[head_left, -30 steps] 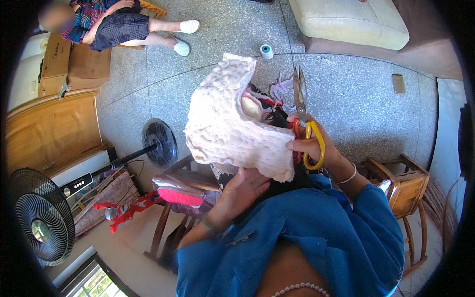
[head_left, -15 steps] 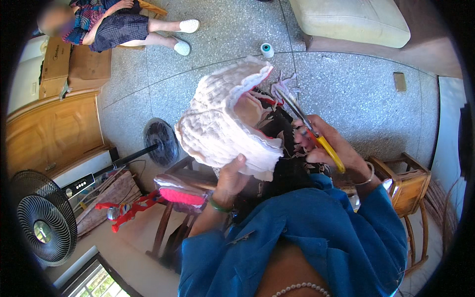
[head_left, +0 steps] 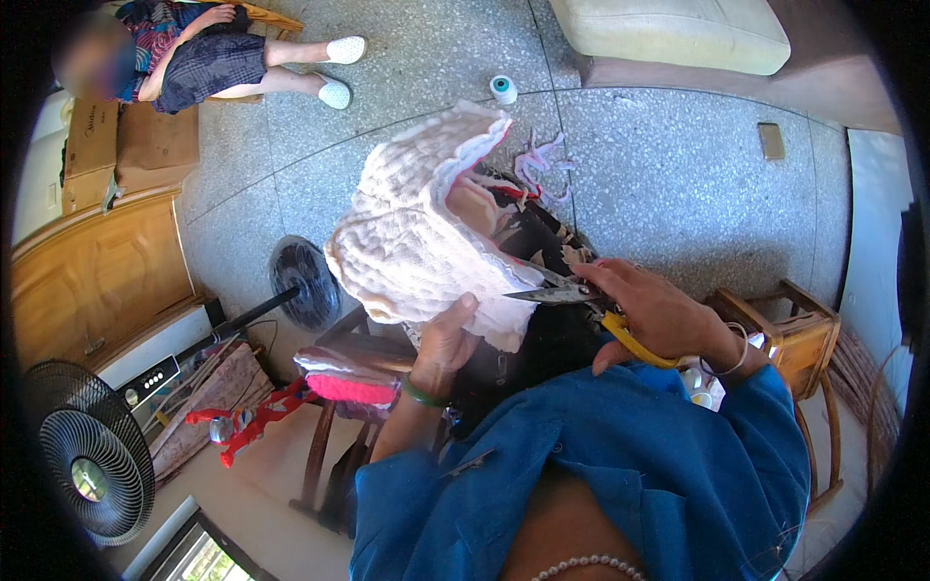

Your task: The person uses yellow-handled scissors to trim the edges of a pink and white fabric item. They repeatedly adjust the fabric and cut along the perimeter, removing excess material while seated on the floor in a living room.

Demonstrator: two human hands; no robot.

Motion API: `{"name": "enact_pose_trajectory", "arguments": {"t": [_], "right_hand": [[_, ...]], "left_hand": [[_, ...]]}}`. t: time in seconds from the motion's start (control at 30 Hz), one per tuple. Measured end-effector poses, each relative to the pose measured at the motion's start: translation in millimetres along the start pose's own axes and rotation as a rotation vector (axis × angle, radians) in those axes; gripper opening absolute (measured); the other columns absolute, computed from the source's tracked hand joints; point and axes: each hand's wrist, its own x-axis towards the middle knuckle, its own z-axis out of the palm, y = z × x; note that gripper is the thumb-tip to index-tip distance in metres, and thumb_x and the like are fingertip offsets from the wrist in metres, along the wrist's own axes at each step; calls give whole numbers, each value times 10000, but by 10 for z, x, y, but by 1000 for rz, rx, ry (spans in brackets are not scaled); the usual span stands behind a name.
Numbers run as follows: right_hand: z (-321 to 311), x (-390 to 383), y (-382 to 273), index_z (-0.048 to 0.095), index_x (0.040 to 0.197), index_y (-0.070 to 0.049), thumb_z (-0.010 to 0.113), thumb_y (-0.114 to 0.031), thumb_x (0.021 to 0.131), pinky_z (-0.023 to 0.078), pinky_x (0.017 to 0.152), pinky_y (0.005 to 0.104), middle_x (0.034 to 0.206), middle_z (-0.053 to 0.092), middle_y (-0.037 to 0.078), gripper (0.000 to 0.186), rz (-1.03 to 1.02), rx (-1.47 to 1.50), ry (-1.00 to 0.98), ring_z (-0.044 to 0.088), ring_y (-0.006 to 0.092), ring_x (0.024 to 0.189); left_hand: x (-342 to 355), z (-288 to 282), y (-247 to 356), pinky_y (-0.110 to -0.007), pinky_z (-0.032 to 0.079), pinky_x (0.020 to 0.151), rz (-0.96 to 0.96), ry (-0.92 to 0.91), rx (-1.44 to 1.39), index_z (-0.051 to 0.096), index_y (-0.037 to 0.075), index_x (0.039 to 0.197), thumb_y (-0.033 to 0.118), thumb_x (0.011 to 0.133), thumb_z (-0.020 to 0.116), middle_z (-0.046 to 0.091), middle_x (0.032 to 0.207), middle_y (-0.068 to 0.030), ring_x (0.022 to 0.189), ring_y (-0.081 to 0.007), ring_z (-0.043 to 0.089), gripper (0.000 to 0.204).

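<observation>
I am holding the white padded cloth (head_left: 407, 247) at its near edge in the left hand (head_left: 441, 341); the thumb is pressing on top, and the other fingers are mostly hiding from my view. The cloth is curving outward over the dark fabric (head_left: 542, 339) on the lap, its pink-lined edge facing right. With the right hand (head_left: 664, 315) I am gripping the scissors (head_left: 552, 294), fingers wrapping around the handles. The blades are standing apart and pointing left at the cloth's right edge, but I cannot tell whether any cloth is lying between them. Pale scraps (head_left: 542, 165) are lying on the floor (head_left: 678, 155) past the dark fabric, and a thread spool (head_left: 503, 89) is sitting farther off. I am also seeing a seated person (head_left: 208, 77) at upper left and a fan (head_left: 92, 450) below.
</observation>
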Motion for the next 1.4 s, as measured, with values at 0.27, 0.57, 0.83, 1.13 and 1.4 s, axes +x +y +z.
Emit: {"name": "enact_pose_trajectory", "arguments": {"t": [0.27, 0.57, 0.83, 1.13, 1.4], "right_hand": [[97, 56, -180, 342, 1286, 37, 676, -604, 672, 399, 916, 482, 1239, 418, 292, 949, 128, -174, 72, 480, 461, 1059], [223, 67, -100, 404, 1209, 26, 638, -678, 638, 427, 731, 403, 937, 504, 185, 936, 97, -114, 150, 535, 333, 804], [309, 21, -59, 480, 1115, 15, 639, -629, 674, 440, 587, 379, 784, 549, 149, 797, 80, -124, 213, 564, 281, 656], [356, 22, 17, 522, 1024, 1, 724, -481, 676, 450, 496, 329, 661, 558, 114, 628, -20, -98, 340, 567, 246, 546], [307, 34, -69, 447, 1190, 20, 633, -623, 676, 461, 640, 359, 849, 560, 158, 844, 132, -96, 166, 570, 274, 733]], "left_hand": [[-39, 132, -43, -420, 377, 1002, 68, 168, 145, 338, 19, 1319, 31, 800, 613, 483, 1235, -135, 1157, -282, 471, 587], [-74, 155, -41, -417, 366, 1009, 47, 164, 132, 322, 24, 1330, 43, 809, 627, 462, 1256, -130, 1171, -276, 453, 605], [-44, 90, -98, -385, 383, 973, 128, 116, 288, 428, -78, 1188, 254, 804, 672, 539, 1088, -167, 1052, -277, 513, 564], [-43, 114, -83, -423, 344, 1021, 58, 93, 137, 334, 0, 1303, 92, 814, 630, 461, 1254, -144, 1181, -283, 443, 579], [-59, 155, -79, -414, 351, 1008, 12, 117, 115, 345, 3, 1292, 77, 835, 605, 469, 1235, -137, 1167, -270, 447, 532]]}}
